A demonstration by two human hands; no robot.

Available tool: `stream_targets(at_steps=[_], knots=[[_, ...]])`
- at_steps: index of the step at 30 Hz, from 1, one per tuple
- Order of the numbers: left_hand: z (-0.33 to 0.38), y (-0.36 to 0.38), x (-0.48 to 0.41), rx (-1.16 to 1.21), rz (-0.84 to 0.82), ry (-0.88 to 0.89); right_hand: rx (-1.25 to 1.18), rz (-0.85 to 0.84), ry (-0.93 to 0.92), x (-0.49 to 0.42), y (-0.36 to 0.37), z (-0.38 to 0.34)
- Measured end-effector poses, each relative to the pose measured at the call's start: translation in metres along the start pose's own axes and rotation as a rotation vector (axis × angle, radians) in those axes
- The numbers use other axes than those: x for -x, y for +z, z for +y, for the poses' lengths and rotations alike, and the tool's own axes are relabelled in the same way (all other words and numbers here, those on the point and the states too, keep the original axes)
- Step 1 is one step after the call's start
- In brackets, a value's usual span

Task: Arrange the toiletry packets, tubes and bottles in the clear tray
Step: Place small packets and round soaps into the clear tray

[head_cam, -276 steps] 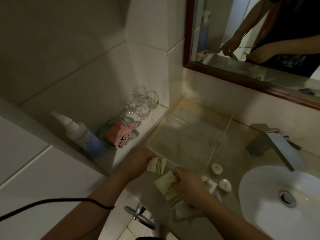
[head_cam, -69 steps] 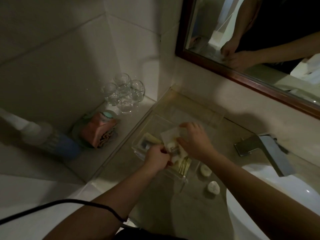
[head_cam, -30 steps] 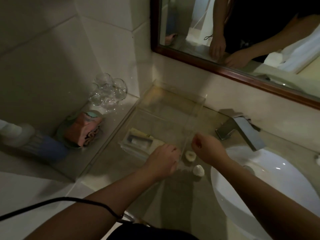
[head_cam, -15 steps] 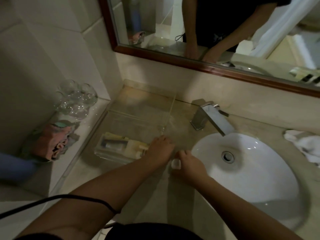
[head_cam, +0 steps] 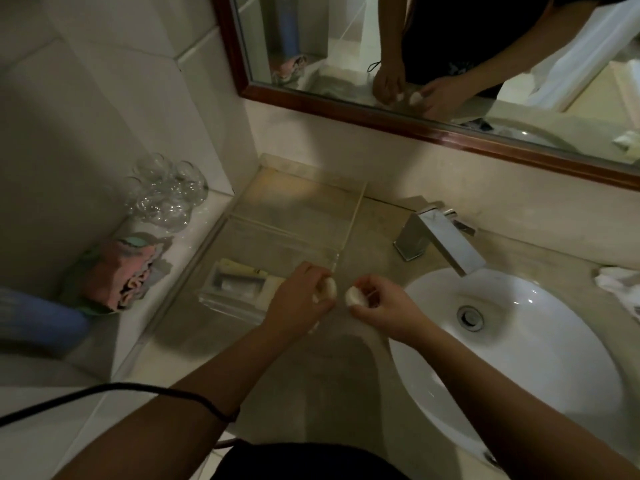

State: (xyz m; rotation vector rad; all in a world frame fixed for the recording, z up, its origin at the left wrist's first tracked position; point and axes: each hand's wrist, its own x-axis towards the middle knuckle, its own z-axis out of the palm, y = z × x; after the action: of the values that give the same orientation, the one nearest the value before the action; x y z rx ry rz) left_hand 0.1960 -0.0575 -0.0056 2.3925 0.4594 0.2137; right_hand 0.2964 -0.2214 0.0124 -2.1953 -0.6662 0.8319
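The clear tray sits on the beige counter against the wall, left of the tap. Cream toiletry packets lie in its near left corner. My left hand hovers over the tray's near right corner, shut on a small white bottle. My right hand is just to the right of it, shut on a second small white bottle. The two bottles are close together but apart.
A white sink and a chrome tap lie to the right. Several upturned glasses, a folded pink cloth and a blue bottle stand on the left ledge. A mirror hangs above; a white cloth lies far right.
Both hands have lifted the two small white bottles off the counter beside the tray. The camera has swung right, so more of the sink shows.
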Motion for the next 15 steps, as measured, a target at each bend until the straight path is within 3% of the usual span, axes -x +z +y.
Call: stream_targets(at_steps=[5,15], knots=[[-0.015,-0.027,0.008,0.0,0.076,-0.111,0.055,-0.006,-0.165,-0.02,0.008,-0.034],[-0.044,-0.058,0.002,0.119,0.16,-0.153,0.193,-0.061,-0.239,-0.059,0.031,-0.069]])
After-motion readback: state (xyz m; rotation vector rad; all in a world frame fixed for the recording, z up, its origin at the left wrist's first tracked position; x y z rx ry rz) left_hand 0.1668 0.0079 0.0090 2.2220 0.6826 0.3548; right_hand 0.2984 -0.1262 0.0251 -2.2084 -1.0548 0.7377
